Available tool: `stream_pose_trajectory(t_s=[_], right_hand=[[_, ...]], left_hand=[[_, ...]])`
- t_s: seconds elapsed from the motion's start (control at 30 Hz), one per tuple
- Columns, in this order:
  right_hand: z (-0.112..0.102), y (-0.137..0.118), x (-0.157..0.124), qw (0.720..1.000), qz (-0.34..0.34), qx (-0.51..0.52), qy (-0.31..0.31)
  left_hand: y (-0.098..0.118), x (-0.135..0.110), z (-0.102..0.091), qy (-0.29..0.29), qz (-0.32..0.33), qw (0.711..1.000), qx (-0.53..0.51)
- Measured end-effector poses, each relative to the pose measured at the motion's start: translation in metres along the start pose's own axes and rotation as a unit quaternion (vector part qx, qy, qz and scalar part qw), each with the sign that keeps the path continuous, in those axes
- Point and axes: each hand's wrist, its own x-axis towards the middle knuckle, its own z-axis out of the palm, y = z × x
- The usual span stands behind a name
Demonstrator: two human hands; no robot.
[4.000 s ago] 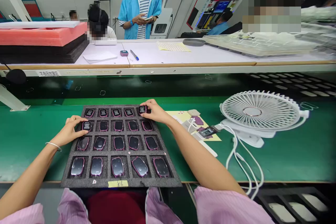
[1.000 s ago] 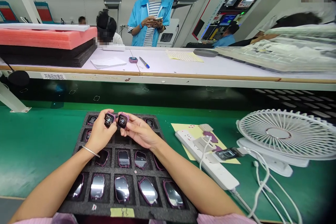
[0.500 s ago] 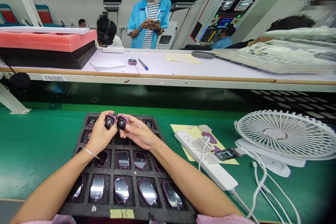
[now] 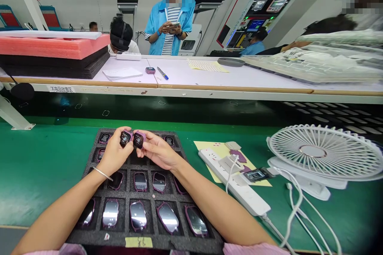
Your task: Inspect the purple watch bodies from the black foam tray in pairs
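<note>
The left hand (image 4: 115, 150) pinches the left watch (image 4: 125, 139) between thumb and fingers; the right hand (image 4: 158, 151) pinches the right watch (image 4: 138, 140) the same way, its thumb at the four o'clock edge. Both watches are raised side by side above the far, twelve o'clock part of the tray (image 4: 161, 241), lit screens turned toward the person. Whether their rims touch cannot be told.

To hold them well, both screens should share one tilt, so that the light falls alike on each; other watches (image 4: 139, 215) at six o'clock in the tray show how strongly glare can whiten the glass. Thumbs and fingers do best on the purple rims, off the display. A small, steady gap would spare the rims a knock.

Low over the foam is a sound place, though a slip could strike a screen below; the cells right under the hands are mostly hidden. The bangle (image 4: 103, 173), at the left watch's seven o'clock, is best kept clear of the glass. The tray's six o'clock edge seems to overhang the bench (image 4: 44, 179), so the forearms should put no weight there. The cords (image 4: 295, 207), toward four o'clock, lie well apart.
</note>
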Motion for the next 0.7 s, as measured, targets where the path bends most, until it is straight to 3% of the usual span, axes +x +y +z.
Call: stream_pose_trajectory(t_s=[0.7], right_hand=[[-0.0002,0.0006,0.0004,1.000,0.000,0.001,0.005]], left_hand=[[-0.0028,0.0001,0.0005,-0.008,0.008,1.000,-0.016]])
